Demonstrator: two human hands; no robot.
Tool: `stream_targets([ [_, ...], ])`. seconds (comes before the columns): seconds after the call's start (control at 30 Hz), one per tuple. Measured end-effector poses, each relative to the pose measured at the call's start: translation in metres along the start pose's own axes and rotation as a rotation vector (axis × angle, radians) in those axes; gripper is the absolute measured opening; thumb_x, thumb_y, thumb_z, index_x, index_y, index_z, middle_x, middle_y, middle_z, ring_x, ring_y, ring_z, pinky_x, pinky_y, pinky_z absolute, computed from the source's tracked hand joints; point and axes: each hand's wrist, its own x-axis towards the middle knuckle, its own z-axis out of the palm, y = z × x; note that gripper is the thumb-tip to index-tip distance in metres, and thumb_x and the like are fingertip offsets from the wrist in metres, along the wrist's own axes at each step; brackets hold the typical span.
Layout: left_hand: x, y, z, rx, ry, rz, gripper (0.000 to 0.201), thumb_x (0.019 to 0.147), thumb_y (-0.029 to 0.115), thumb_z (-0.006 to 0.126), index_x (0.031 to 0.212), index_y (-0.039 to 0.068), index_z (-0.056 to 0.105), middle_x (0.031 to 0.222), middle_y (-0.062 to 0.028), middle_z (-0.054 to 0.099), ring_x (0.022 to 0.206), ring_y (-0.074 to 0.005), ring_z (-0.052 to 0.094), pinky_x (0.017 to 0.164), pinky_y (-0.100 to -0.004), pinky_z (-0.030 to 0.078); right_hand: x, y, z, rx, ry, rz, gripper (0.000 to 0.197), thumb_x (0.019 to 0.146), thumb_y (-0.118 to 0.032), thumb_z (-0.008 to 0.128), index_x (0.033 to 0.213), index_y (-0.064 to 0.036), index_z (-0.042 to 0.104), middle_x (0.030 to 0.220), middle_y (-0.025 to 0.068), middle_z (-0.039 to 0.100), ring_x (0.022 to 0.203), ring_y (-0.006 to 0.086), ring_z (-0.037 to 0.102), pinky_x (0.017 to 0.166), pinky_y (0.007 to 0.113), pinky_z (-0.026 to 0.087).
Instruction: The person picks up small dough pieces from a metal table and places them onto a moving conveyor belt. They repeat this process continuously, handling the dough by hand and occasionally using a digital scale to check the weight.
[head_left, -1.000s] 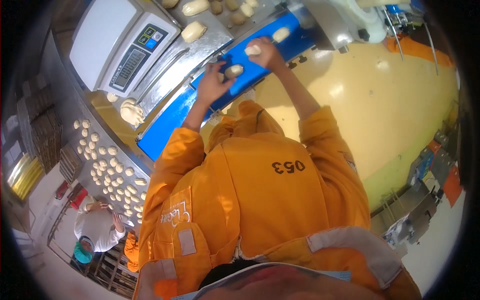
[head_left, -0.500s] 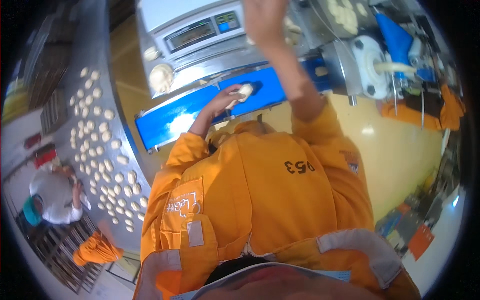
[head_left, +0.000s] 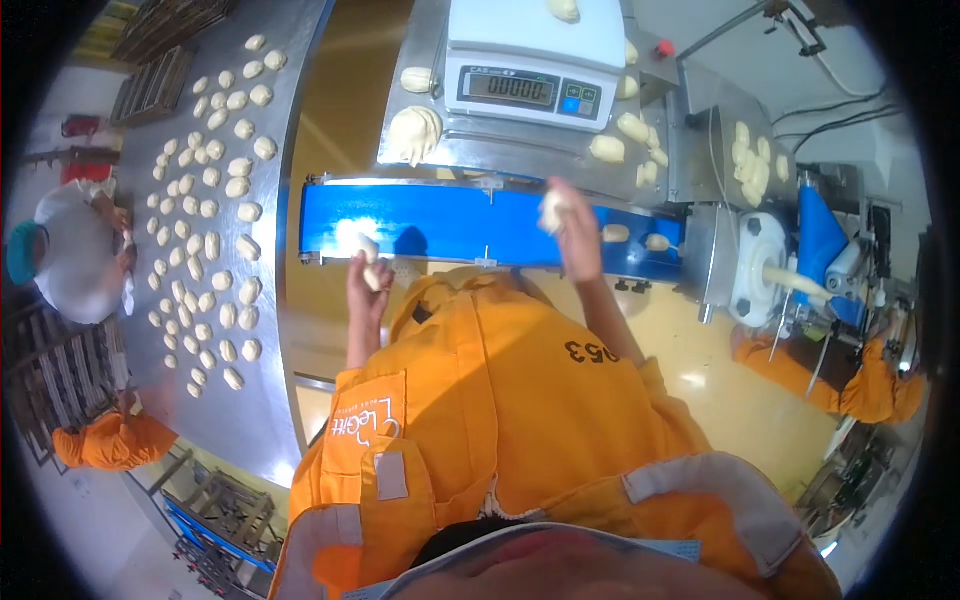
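Since the earlier frame the right hand (head_left: 572, 222) has been brought down from beside the scale (head_left: 530, 60) to the blue belt (head_left: 440, 220), and the view has swung so that the belt lies level. Two dough pieces are held: one dough piece (head_left: 551, 210) is gripped in the raised right hand, fingers closed round it, and a second dough piece (head_left: 372, 272) is clasped in the left hand (head_left: 368, 285) at the belt's near edge. Two more pieces (head_left: 616, 233) are seen lying on the belt's right end. One larger dough lump (head_left: 414, 133) rests beside the scale. Many dozens of pieces are spread on the steel worktop (head_left: 290, 90) at left, too many to be counted exactly. Both forearms are stretched forward, the right wrist bent upward.
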Motion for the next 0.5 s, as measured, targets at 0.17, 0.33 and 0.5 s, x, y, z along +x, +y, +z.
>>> stream_targets([
  [0.17, 0.012, 0.017, 0.015, 0.035, 0.077, 0.142, 0.027, 0.091, 0.028, 0.06, 0.107, 0.009, 0.049, 0.088, -0.0025, 0.056, 0.064, -0.0113, 0.048, 0.048, -0.0229, 0.037, -0.014, -0.004, 0.009, 0.035, -0.237, 0.298, 0.031, 0.095, -0.014, 0.047, 0.12, -0.0007, 0.059, 0.112, 0.0104, 0.06, 0.092, 0.0161, 0.06, 0.073, 0.031, 0.052],
  [0.33, 0.016, 0.028, 0.036, 0.019, 0.088, 0.16, 0.029, 0.089, 0.03, 0.062, 0.108, 0.012, 0.049, 0.086, -0.0004, 0.053, 0.065, -0.0104, 0.048, 0.05, -0.023, 0.037, 0.086, -0.113, -0.001, -0.284, -0.153, -0.179, 0.033, 0.096, -0.021, 0.047, 0.112, -0.0004, 0.066, 0.095, 0.0067, 0.065, 0.083, 0.0127, 0.059, 0.071, 0.026, 0.049],
  [0.5, 0.01, 0.051, 0.021, 0.028, 0.09, 0.159, 0.03, 0.089, 0.029, 0.062, 0.11, 0.013, 0.049, 0.087, -0.0001, 0.052, 0.065, -0.0096, 0.048, 0.051, -0.0228, 0.037, 0.209, -0.196, 0.019, -0.87, 0.028, -0.162, 0.053, 0.083, -0.048, 0.062, 0.111, -0.0028, 0.068, 0.093, 0.0109, 0.067, 0.081, 0.0188, 0.063, 0.072, 0.033, 0.05],
])
